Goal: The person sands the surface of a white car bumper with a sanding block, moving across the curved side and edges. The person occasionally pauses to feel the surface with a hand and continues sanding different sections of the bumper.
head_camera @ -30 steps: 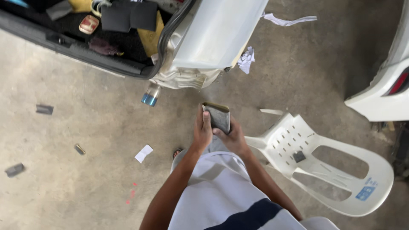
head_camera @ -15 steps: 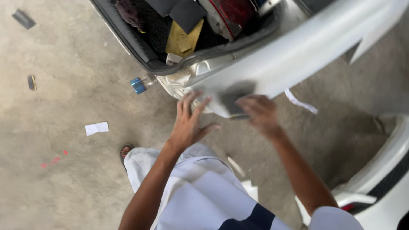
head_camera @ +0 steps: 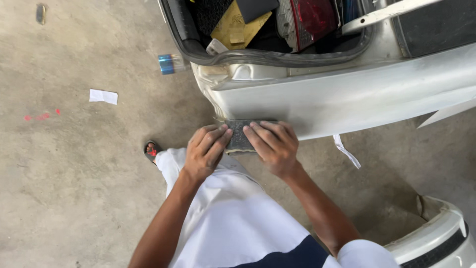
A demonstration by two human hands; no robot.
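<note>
Hands first: left hand [head_camera: 206, 151] and right hand [head_camera: 272, 144] both lay flat, fingers extended and close together, pressing a dark rectangular sanding block [head_camera: 239, 135] against the lower edge of the silver-white rear bumper [head_camera: 347, 99]. Neither hand wrapped it; fingertips met over its middle. I judged the block light and fairly stiff, gritty on the working face so unlikely to slip, not fragile. Best hold looked like the two short ends, with palm pressure on top. It showed grey-black, worn, with a paler lower edge. The block sat just below the bumper's left corner, above the person's white garment [head_camera: 233, 218]. Farther out: concrete floor [head_camera: 74, 188], a blue-ended can [head_camera: 171, 63] near the car's corner, and the open boot [head_camera: 267, 30] holding a red tail lamp [head_camera: 310, 20].
</note>
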